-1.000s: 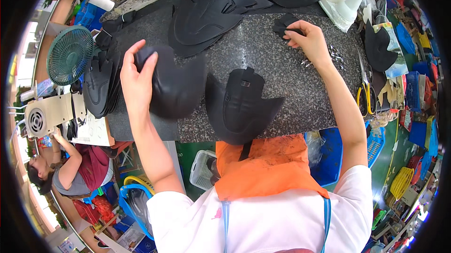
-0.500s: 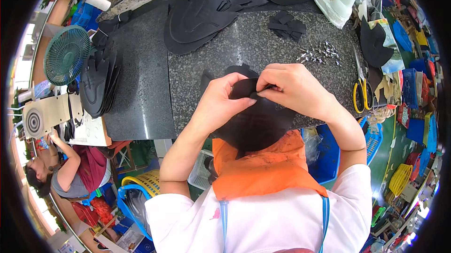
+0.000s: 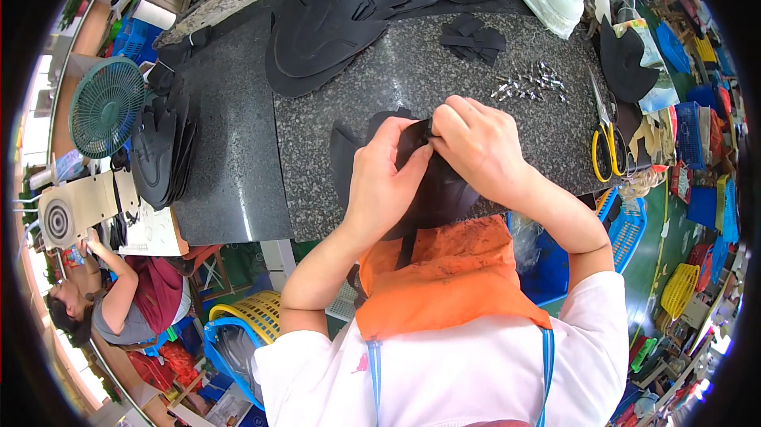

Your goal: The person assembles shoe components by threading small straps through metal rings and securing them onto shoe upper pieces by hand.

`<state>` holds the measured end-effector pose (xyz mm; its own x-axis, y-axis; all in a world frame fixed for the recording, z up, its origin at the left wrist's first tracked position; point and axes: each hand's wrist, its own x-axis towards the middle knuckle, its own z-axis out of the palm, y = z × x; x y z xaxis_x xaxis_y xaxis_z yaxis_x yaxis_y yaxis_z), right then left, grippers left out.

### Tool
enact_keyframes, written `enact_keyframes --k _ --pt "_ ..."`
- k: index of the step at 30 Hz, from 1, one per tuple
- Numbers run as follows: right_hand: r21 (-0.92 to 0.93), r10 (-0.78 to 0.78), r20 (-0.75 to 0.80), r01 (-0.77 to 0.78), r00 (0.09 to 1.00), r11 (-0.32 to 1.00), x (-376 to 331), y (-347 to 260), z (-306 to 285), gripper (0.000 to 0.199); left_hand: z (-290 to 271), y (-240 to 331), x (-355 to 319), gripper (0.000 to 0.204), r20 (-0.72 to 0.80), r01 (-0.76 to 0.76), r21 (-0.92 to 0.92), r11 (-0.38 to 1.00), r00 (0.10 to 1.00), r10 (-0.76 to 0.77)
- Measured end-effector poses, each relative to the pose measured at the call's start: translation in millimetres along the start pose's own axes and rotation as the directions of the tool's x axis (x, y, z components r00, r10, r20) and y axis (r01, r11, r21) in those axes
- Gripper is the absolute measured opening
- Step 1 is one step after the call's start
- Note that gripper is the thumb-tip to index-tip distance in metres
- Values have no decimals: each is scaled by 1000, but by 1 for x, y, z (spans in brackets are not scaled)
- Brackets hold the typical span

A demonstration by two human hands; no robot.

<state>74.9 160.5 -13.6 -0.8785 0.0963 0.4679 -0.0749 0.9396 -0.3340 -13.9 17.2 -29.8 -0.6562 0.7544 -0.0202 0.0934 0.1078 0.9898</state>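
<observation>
A black, flat shaped leather-like piece [image 3: 440, 193] lies at the near edge of the speckled granite table [image 3: 333, 122]. My left hand [image 3: 384, 181] presses and pinches its upper part. My right hand [image 3: 476, 145] grips the same piece from the right, its fingertips meeting the left hand's at the piece's top edge. Both hands cover most of the piece. A smaller black part [image 3: 416, 137] is pinched between the fingertips.
More black cut pieces are stacked at the back [image 3: 333, 26] and at the left [image 3: 158, 153]. Small black strips [image 3: 472, 37], metal fittings [image 3: 527, 82] and yellow-handled scissors [image 3: 602, 145] lie to the right. A green fan [image 3: 107, 106] stands at left. Another person [image 3: 119, 308] sits lower left.
A second ago my hands were apart, the left on a dark piece at the left, the right reaching to the far strips. Both have come together on the black piece in front of me.
</observation>
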Motion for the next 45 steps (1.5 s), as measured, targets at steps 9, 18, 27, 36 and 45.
enact_keyframes --k 9,18,27,36,45 --pt "827 329 347 -452 878 334 -16 21 -1 25 -21 11 -3 36 247 284 -705 649 957 -150" --pt "463 71 -146 5 987 886 -12 3 10 23 -25 12 -2 33 279 284 -738 613 954 -106" --pt "600 92 178 -183 980 779 -14 9 -12 20 -28 17 -5 31 259 246 -668 702 962 -90" --pt "96 -233 -206 256 950 962 -15 3 -11 31 -22 22 -8 32 173 193 -706 682 980 -99" --pt "751 138 -111 -8 984 661 -10 5 -12 24 -24 41 -19 34 209 -265 -122 957 935 285"
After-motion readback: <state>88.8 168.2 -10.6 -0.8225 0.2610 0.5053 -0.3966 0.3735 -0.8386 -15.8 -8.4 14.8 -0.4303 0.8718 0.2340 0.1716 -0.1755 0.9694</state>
